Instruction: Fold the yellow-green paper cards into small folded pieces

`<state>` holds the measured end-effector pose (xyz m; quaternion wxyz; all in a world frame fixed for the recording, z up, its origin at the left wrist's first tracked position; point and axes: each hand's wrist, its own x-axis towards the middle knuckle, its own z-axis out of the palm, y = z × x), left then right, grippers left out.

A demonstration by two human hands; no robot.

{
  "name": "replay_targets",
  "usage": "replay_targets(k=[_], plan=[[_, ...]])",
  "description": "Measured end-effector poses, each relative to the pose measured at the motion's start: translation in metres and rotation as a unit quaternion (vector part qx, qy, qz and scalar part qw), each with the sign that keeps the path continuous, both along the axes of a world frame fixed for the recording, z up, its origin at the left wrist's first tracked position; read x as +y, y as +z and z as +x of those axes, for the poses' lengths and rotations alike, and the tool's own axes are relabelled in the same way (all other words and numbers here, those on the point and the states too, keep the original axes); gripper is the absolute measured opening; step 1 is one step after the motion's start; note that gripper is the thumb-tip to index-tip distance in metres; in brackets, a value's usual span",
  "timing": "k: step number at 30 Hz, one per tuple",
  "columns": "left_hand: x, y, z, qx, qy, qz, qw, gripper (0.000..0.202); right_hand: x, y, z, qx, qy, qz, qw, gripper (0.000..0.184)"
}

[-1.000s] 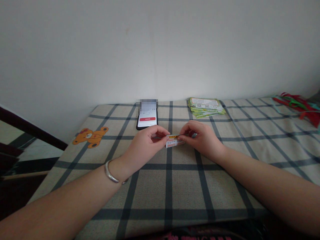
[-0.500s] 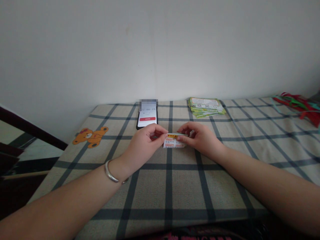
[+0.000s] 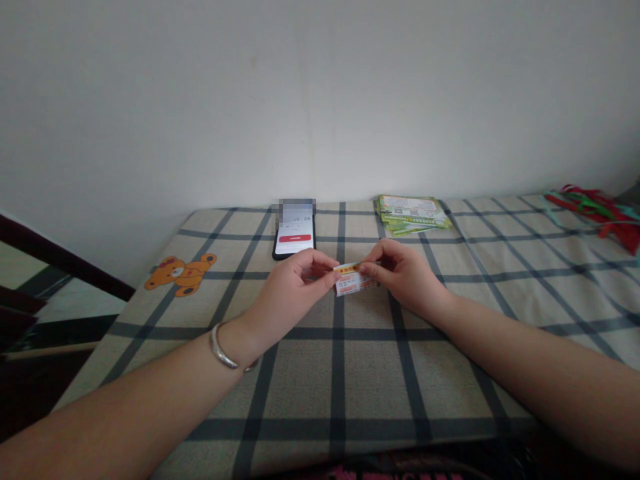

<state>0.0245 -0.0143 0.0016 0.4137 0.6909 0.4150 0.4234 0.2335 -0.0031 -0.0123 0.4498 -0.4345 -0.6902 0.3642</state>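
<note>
A small printed paper card [image 3: 350, 283], white and orange with a yellow strip along its top, is held between both hands above the checked tablecloth [image 3: 300, 380]. My left hand [image 3: 295, 287], with a silver bangle [image 3: 220, 347] on its wrist, pinches the card's left edge between thumb and fingers. Thumb and forefinger of my right hand [image 3: 405, 273] grip its upper right part, and the right end of the card is partly hidden behind them.
Behind my left hand lies a phone [image 3: 294, 239] showing a running timer. Green printed cards [image 3: 413, 212] are stacked near the wall. A bear cutout [image 3: 181, 275] lies on the left, and red and green ribbon-like strips [image 3: 600, 217] lie at the far right.
The card has shifted slightly right and tilted, its right side now higher. My right thumb has moved up to its top edge, and the left hand has moved a little right.
</note>
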Motion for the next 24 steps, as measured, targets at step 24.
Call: replay_targets(k=[24], plan=[[0.0029,-0.0025,-0.0027,0.005,0.019,0.022,1.0,0.011,-0.0023,0.0049,-0.0024,0.006,0.015,-0.034,0.999,0.018]])
